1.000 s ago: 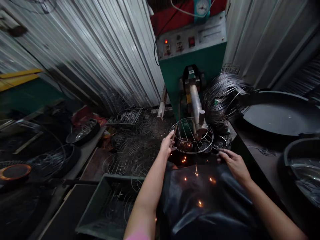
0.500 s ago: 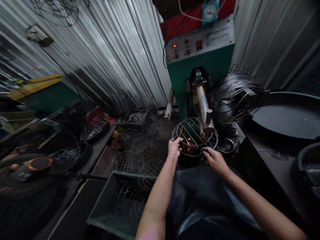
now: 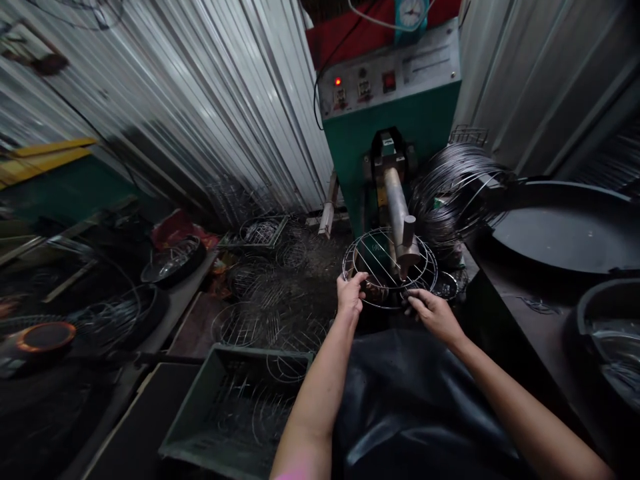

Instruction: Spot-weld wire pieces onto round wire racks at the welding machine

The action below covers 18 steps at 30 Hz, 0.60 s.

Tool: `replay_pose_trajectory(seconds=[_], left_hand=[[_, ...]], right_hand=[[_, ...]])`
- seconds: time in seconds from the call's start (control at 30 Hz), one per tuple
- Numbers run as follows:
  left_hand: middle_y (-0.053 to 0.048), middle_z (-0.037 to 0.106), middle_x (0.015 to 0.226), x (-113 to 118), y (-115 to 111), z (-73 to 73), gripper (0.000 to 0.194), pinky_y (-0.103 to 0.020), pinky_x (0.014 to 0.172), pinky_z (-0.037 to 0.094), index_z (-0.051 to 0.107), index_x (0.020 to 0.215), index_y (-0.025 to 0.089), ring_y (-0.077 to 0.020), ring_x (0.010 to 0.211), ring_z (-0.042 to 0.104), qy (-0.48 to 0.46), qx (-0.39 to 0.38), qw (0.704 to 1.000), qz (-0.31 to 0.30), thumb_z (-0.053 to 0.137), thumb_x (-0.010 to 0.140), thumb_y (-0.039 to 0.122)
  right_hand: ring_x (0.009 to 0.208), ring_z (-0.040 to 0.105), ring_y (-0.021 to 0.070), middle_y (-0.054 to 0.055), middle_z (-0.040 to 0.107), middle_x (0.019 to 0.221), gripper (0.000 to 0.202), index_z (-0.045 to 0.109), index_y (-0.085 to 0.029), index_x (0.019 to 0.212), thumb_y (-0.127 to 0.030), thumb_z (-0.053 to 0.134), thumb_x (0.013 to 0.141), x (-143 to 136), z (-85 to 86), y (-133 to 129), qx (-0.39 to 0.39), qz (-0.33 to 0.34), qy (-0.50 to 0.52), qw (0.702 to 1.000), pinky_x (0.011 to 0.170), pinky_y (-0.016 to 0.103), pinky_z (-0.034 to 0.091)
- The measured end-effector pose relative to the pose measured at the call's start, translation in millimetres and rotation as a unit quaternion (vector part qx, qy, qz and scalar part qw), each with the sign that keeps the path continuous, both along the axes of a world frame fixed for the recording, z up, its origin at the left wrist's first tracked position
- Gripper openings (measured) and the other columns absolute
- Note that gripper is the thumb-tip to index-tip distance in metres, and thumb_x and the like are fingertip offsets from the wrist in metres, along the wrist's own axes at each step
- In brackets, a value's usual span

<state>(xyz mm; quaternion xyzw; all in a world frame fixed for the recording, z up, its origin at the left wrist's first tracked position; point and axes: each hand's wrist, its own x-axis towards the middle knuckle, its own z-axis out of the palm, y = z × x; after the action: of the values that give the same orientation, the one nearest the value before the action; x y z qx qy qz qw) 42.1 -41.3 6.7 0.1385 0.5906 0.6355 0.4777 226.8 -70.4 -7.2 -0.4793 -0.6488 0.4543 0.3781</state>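
Note:
A round wire rack point(image 3: 383, 265) with parallel bars and a double ring lies level under the electrode arm point(image 3: 399, 203) of a green spot welder point(image 3: 345, 157). My left hand point(image 3: 351, 293) pinches the rack's near left rim between thumb and fingers. At the near right rim, just below the electrode tip, my right hand point(image 3: 431, 313) has its fingertips closed on the rack's edge. Whether a small piece is also between those fingertips I cannot tell. A coppery part shows dimly beneath the rack.
A green plastic crate point(image 3: 187, 417) with wire pieces stands left of my legs. Several wire racks point(image 3: 243, 323) lie behind it. A coil of wire point(image 3: 455, 193) stands right of the welder, near a large dark round tray point(image 3: 565, 227) and a black tub point(image 3: 583, 327).
My view has turned slightly right. The rack has shifted a little rightward relative to the electrode, both hands still at its rim. The orange glow beneath it has dimmed.

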Motion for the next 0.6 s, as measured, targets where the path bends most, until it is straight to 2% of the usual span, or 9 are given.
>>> replay_pose_trajectory(seconds=[0.13, 0.4, 0.6], left_hand=[[0.008, 0.045, 0.058, 2, 2, 1.3, 0.049, -0.013, 0.035, 0.02, 0.049, 0.086, 0.017, -0.0011, 0.04, 0.038, 0.011, -0.009, 1.0, 0.004, 0.077, 0.046, 0.021], [0.008, 0.045, 0.056, 1, 6, -1.2, 0.045, -0.013, 0.035, 0.021, 0.048, 0.079, 0.016, -0.0008, 0.039, 0.034, -0.01, -0.017, 1.0, 0.0, 0.078, 0.046, 0.022], [0.011, 0.032, 0.048, -1, 12, 1.2, 0.04, -0.014, 0.034, 0.014, 0.041, 0.064, 0.017, -0.0002, 0.037, 0.025, -0.03, -0.039, 0.999, -0.013, 0.076, 0.046, 0.019]], right_hand=[[0.058, 0.061, 0.0159, 0.007, 0.066, 0.077, 0.033, 0.058, -0.016, 0.091, -0.044, 0.049, 0.078, -2, -2.8, 0, -0.021, -0.022, 0.058, 0.998, 0.045, 0.023, 0.045], [0.057, 0.06, 0.0145, 0.005, 0.065, 0.073, 0.033, 0.059, -0.016, 0.09, -0.046, 0.05, 0.079, -1, 7.7, 6, -0.011, -0.004, 0.053, 0.999, 0.046, 0.023, 0.045], [0.052, 0.059, 0.0133, 0.003, 0.064, 0.069, 0.03, 0.058, -0.017, 0.086, -0.045, 0.052, 0.077, -3, 7.4, 15, -0.027, 0.0, 0.057, 0.998, 0.043, 0.022, 0.044]])
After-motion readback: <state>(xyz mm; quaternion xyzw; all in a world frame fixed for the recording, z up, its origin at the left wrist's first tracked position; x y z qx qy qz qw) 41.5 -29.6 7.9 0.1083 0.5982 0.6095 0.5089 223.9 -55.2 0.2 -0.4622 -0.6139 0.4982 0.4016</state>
